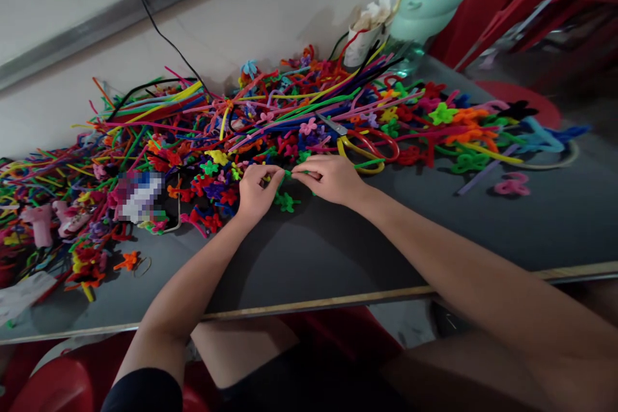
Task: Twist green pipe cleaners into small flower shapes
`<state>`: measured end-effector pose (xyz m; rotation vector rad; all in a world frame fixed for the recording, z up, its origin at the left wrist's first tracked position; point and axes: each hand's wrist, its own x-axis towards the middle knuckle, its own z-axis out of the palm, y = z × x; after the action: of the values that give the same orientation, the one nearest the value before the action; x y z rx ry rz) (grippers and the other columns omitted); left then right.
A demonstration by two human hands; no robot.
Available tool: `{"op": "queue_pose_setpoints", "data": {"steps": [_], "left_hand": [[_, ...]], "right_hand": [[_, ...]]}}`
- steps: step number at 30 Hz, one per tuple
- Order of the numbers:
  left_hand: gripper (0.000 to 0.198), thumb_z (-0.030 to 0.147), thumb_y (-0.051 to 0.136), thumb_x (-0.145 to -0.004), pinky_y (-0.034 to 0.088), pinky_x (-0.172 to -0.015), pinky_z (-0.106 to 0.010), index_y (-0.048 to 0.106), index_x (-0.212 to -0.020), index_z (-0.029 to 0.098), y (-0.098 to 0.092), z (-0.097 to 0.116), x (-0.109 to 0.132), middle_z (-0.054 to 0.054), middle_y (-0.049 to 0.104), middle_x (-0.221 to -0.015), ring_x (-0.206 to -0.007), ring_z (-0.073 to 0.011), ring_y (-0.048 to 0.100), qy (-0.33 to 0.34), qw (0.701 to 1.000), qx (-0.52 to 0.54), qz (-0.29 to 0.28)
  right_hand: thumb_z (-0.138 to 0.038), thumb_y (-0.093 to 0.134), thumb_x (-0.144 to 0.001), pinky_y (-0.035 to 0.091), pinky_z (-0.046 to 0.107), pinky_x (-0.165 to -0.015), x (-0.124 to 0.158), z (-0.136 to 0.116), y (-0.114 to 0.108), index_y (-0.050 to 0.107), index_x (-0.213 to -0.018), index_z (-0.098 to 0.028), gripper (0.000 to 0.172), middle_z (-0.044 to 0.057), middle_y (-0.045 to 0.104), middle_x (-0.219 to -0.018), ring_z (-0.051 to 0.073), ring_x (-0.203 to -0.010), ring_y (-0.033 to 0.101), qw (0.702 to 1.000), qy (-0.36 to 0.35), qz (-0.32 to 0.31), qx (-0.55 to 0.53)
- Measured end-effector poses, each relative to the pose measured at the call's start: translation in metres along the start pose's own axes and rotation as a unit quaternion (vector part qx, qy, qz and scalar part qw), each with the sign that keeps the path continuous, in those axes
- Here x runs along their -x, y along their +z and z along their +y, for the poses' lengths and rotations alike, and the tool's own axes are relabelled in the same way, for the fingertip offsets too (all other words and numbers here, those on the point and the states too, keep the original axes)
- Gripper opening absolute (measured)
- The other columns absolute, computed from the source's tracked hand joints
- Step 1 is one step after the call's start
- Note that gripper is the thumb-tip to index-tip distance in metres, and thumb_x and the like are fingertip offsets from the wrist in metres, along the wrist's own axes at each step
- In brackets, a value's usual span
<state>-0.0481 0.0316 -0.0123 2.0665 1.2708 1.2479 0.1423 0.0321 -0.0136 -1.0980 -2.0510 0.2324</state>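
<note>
A green pipe cleaner (288,174) is pinched between my two hands, above the front of the dark table. My left hand (259,189) is closed on one part of it, thumb against fingers. From the other side my right hand (333,179) pinches it close by, the fingertips of both hands nearly meeting. A green strand (369,163) shows beyond my right hand; whether it is the same piece I cannot tell. Just below the fingertips lies a green pipe-cleaner flower (287,202). Scissors (367,145) with red and yellow handles rest behind my right hand.
A long heap of coloured pipe cleaners (193,109) and small flowers runs along the wall. At the back right stand a paper cup (360,45) and a mint-green bottle (420,13). A phone (172,206) lies left, a pink tool (39,224) farther left. Red chairs (521,6) are nearby.
</note>
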Motion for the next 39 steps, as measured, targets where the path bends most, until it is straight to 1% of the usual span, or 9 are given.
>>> {"op": "queue_pose_setpoints", "data": {"steps": [5, 11, 21, 26, 29, 32, 34, 36, 39], "left_hand": [[0.025, 0.034, 0.052, -0.09, 0.042, -0.076, -0.03, 0.062, -0.074, 0.018, 0.003, -0.006, -0.002, -0.003, 0.062, -0.074, -0.071, -0.014, 0.053, -0.003, 0.999, 0.015, -0.051], [0.029, 0.039, 0.05, -0.091, 0.036, -0.057, -0.023, 0.062, -0.078, 0.016, 0.005, -0.013, -0.004, 0.003, 0.05, -0.061, -0.056, -0.0095, 0.042, -0.099, 0.981, 0.107, -0.13], [0.033, 0.045, 0.056, -0.086, 0.041, -0.06, -0.024, 0.06, -0.07, 0.016, 0.004, -0.011, -0.003, 0.0, 0.055, -0.063, -0.06, -0.0103, 0.049, -0.082, 0.978, 0.16, -0.106], [0.023, 0.037, 0.051, -0.092, 0.045, -0.058, -0.023, 0.062, -0.098, 0.018, 0.006, -0.013, 0.0, -0.001, 0.062, -0.075, -0.06, -0.0088, 0.054, -0.068, 0.982, 0.172, -0.05], [0.023, 0.029, 0.051, -0.092, 0.048, -0.06, -0.022, 0.06, -0.111, 0.018, 0.005, -0.013, 0.002, -0.005, 0.068, -0.091, -0.07, -0.0106, 0.062, -0.006, 0.992, 0.113, -0.051], [0.022, 0.023, 0.048, -0.094, 0.053, -0.071, -0.025, 0.064, -0.108, 0.018, -0.001, -0.013, 0.002, -0.008, 0.071, -0.098, -0.086, -0.0138, 0.066, 0.123, 0.99, -0.017, -0.062], [0.025, 0.02, 0.044, -0.095, 0.054, -0.081, -0.029, 0.065, -0.108, 0.017, -0.009, -0.013, 0.002, -0.008, 0.071, -0.099, -0.094, -0.0155, 0.066, 0.235, 0.962, -0.113, -0.081], [0.028, 0.018, 0.043, -0.096, 0.053, -0.082, -0.029, 0.063, -0.115, 0.017, -0.018, -0.011, 0.002, -0.009, 0.071, -0.102, -0.097, -0.0165, 0.066, 0.33, 0.916, -0.194, -0.122], [0.026, 0.015, 0.044, -0.095, 0.052, -0.073, -0.028, 0.062, -0.113, 0.017, -0.028, -0.006, 0.002, -0.009, 0.071, -0.099, -0.091, -0.0171, 0.067, 0.396, 0.872, -0.253, -0.134]], "right_hand": [[-0.037, 0.06, -0.085, 0.036, 0.025, -0.055, -0.002, -0.002, -0.002, 0.075, -0.084, -0.019, 0.023, 0.0, 0.058, -0.059, 0.01, -0.051, 0.047, 0.994, 0.059, -0.031, -0.088], [-0.035, 0.062, -0.08, 0.032, 0.026, -0.051, -0.004, -0.009, -0.003, 0.074, -0.082, -0.016, 0.023, -0.004, 0.045, -0.051, 0.009, -0.048, 0.04, 0.979, 0.112, -0.039, -0.166], [-0.042, 0.065, -0.077, 0.02, 0.025, -0.044, 0.0, -0.007, 0.006, 0.072, -0.085, -0.013, 0.03, -0.008, 0.03, -0.047, 0.006, -0.044, 0.025, 0.917, 0.202, -0.06, -0.338], [-0.04, 0.07, -0.075, 0.022, 0.023, -0.042, -0.002, -0.004, 0.006, 0.072, -0.084, -0.012, 0.029, -0.008, 0.035, -0.042, 0.005, -0.04, 0.029, 0.901, 0.254, -0.085, -0.341], [-0.04, 0.074, -0.072, 0.028, 0.024, -0.042, -0.004, -0.002, 0.002, 0.071, -0.084, -0.012, 0.03, -0.007, 0.041, -0.039, 0.006, -0.038, 0.034, 0.867, 0.296, -0.135, -0.378], [-0.041, 0.076, -0.07, 0.029, 0.024, -0.043, -0.006, 0.0, -0.004, 0.071, -0.08, -0.012, 0.031, -0.006, 0.043, -0.038, 0.006, -0.037, 0.035, 0.838, 0.31, -0.175, -0.413], [-0.041, 0.077, -0.068, 0.028, 0.024, -0.043, -0.007, 0.002, -0.008, 0.07, -0.077, -0.012, 0.03, -0.005, 0.044, -0.039, 0.006, -0.037, 0.035, 0.828, 0.307, -0.203, -0.423], [-0.041, 0.078, -0.067, 0.027, 0.024, -0.043, -0.008, 0.003, -0.011, 0.07, -0.075, -0.012, 0.031, -0.005, 0.045, -0.04, 0.006, -0.038, 0.036, 0.821, 0.297, -0.232, -0.428], [-0.044, 0.076, -0.068, 0.026, 0.024, -0.043, -0.007, 0.005, -0.013, 0.071, -0.076, -0.013, 0.032, -0.005, 0.045, -0.042, 0.006, -0.04, 0.037, 0.82, 0.272, -0.279, -0.42]]}}
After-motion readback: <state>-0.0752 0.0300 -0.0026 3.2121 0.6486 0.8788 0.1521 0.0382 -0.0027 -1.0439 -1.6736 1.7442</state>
